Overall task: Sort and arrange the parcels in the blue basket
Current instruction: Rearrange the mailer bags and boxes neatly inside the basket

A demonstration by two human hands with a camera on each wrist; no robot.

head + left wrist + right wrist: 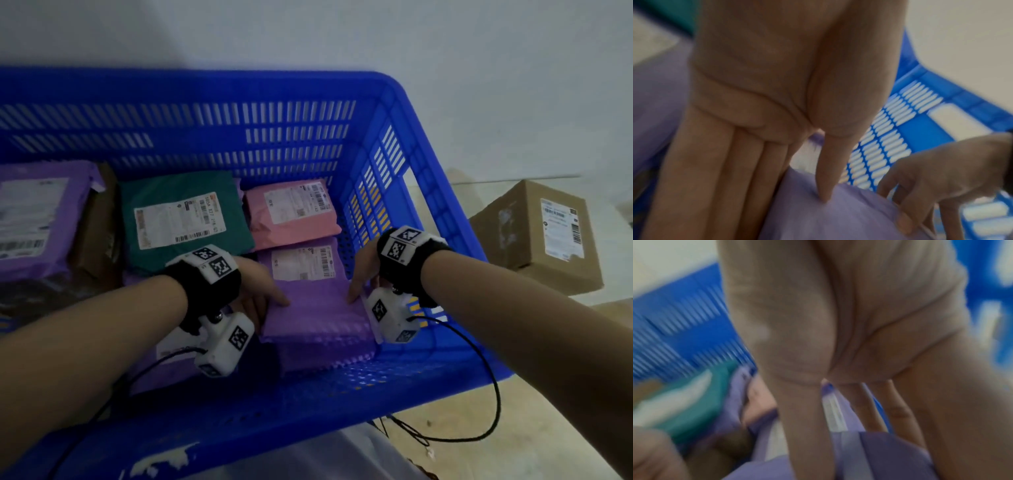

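Note:
Inside the blue basket (239, 82) a purple parcel (315, 308) with a white label lies at the front right, on top of another purple parcel (325, 359). My left hand (263, 291) grips its left edge, thumb on top (824, 194) and fingers down along the side. My right hand (359, 281) grips the right edge, next to the basket's right wall; the left wrist view shows its fingers (904, 224) curled over the parcel's edge. In the blurred right wrist view the thumb (803, 434) lies on the purple parcel (890, 454).
Behind the held parcel lie a pink parcel (291, 212) and a green parcel (181, 219). A large purple parcel (34, 212) and a brown box (99, 233) fill the basket's left. A cardboard box (537, 233) stands on the floor outside, to the right.

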